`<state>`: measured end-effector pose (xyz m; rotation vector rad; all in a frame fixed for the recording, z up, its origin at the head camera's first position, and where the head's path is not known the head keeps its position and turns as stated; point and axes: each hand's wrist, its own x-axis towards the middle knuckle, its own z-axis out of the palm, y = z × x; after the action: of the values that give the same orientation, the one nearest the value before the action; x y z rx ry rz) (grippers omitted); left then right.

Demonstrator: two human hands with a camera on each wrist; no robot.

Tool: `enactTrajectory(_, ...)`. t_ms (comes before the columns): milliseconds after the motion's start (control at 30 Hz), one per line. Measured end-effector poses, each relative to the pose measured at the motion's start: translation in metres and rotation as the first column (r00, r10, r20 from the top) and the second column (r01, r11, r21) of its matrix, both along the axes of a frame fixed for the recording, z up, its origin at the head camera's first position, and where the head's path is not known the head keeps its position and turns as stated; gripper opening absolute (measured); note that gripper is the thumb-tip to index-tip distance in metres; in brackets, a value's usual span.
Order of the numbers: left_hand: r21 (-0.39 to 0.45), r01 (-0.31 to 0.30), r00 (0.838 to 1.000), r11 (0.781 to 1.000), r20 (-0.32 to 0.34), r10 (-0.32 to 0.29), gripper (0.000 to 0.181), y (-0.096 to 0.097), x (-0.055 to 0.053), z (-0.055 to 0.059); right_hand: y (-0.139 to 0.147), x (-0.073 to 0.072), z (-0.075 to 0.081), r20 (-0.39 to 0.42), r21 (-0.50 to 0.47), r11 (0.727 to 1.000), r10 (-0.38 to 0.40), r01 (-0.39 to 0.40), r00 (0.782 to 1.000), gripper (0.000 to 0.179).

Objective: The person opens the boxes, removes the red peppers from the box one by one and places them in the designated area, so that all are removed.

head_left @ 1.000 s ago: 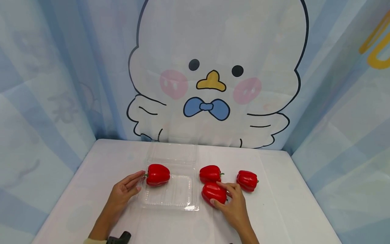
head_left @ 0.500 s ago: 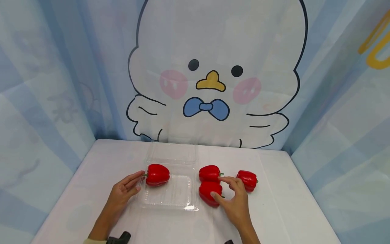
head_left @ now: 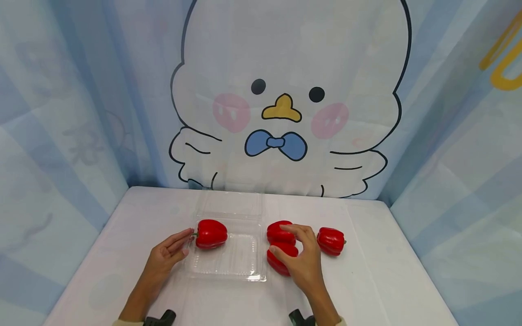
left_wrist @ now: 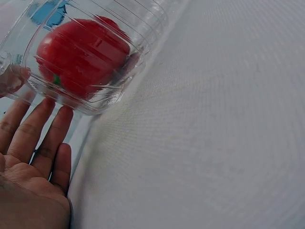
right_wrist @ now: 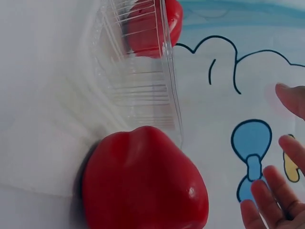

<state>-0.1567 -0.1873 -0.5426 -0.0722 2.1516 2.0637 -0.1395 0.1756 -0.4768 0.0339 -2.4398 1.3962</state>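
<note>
In the head view, a clear plastic clamshell box (head_left: pixel 228 271) lies unfolded with one red bell pepper (head_left: pixel 211 234) in its left part. My left hand (head_left: pixel 165 253) is at the box's left side, its fingers extended; the left wrist view shows the fingertips (left_wrist: pixel 64 114) against the plastic wall. My right hand (head_left: pixel 303 262) is over two red bell peppers right of the box, a rear one (head_left: pixel 279 233) and a front one (head_left: pixel 279 265), partly covering both. In the right wrist view its fingers (right_wrist: pixel 269 198) are spread, with nothing between them and the thumb.
A further red bell pepper (head_left: pixel 331 241) lies to the right of my right hand. The white table (head_left: pixel 383 280) ends at a cartoon-printed curtain (head_left: pixel 285 45) behind, with blue curtains on both sides. The box's lid (head_left: pixel 230 203) lies toward the back.
My right hand has let go of the front pepper, which shifted slightly left against the rear one, and has moved up and left over the pair. My left hand stays in place.
</note>
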Motion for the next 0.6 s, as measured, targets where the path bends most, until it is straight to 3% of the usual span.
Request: enactTrajectory(600, 0.003, 0.003, 1.000, 1.000, -0.017, -0.003, 0.057, 0.000, 0.000, -0.002, -0.035, -0.003, -0.004, 0.033, -0.056, 0.995, 0.089, -0.087, 0.995, 0.057)
